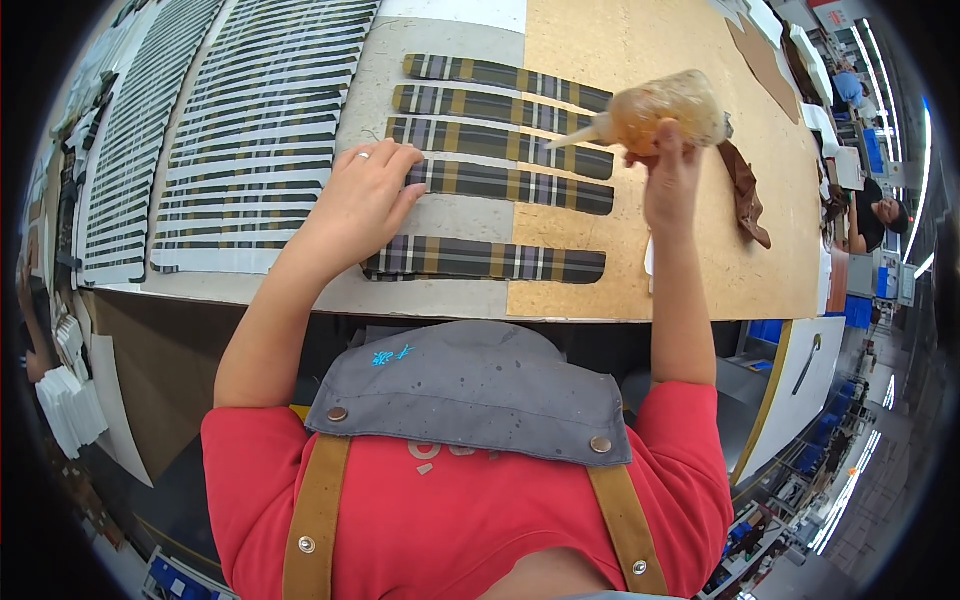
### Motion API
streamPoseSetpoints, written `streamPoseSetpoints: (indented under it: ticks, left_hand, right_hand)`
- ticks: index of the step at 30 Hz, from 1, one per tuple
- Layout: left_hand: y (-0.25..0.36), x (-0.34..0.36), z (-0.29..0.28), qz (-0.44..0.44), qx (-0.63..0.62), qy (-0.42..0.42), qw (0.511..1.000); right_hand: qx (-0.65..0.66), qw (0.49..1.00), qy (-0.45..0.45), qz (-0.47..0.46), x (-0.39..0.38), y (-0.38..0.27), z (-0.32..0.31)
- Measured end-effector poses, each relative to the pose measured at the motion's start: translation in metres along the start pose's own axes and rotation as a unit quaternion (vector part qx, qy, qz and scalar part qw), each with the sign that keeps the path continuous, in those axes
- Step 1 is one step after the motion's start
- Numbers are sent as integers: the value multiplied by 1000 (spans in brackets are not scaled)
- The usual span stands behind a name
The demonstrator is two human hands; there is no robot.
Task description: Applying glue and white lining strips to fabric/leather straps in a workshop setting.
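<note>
Several dark plaid strips (560,195) lie in a column on the table, patterned in olive, grey and white. My left hand (370,200) rests at the left end of one middle strip, fingers loosely bent and touching it, thumb apart. In my right hand (665,170) is a translucent squeeze bottle (680,100) with amber contents, raised over the strips' right ends. Its long pale nozzle (570,137) points left and down toward them; whether its tip touches cloth, I cannot tell.
Two long rows of overlapping white-backed plaid strips (235,150) cover the left of the table (760,280). A crumpled brown piece (743,195) and brown sheets (760,60) lie at the right. A co-worker (875,215) is beyond the right edge, others farther off. A white panel (800,385) stands below.
</note>
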State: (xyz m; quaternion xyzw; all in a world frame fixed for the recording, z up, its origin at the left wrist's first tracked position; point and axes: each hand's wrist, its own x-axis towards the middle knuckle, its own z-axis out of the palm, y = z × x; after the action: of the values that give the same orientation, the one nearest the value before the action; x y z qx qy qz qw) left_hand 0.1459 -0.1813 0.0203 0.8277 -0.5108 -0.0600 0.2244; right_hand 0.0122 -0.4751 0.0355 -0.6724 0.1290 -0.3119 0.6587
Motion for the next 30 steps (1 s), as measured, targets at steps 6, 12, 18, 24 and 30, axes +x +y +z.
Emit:
streamPoseSetpoints:
  ticks: [6, 12, 18, 24, 30]
  left_hand:
    - [-4, -2, 2, 4, -12, 14, 1000]
    - [-5, -3, 3, -5, -14, 17, 1000]
    - [-4, -3, -1, -20, -15, 10, 1000]
    - [-4, -3, 1, -14, -14, 15, 1000]
    - [-3, -2, 0, -8, -14, 11, 1000]
  right_hand:
    - [12, 994, -107, -10, 3, 14, 76]
    - [-114, 982, -149, -31, 6, 25, 97]
    - [-193, 963, -166, -84, 6, 24, 98]
    - [-185, 965, -159, -96, 2, 12, 77]
    - [-231, 958, -127, -111, -5, 3, 47]
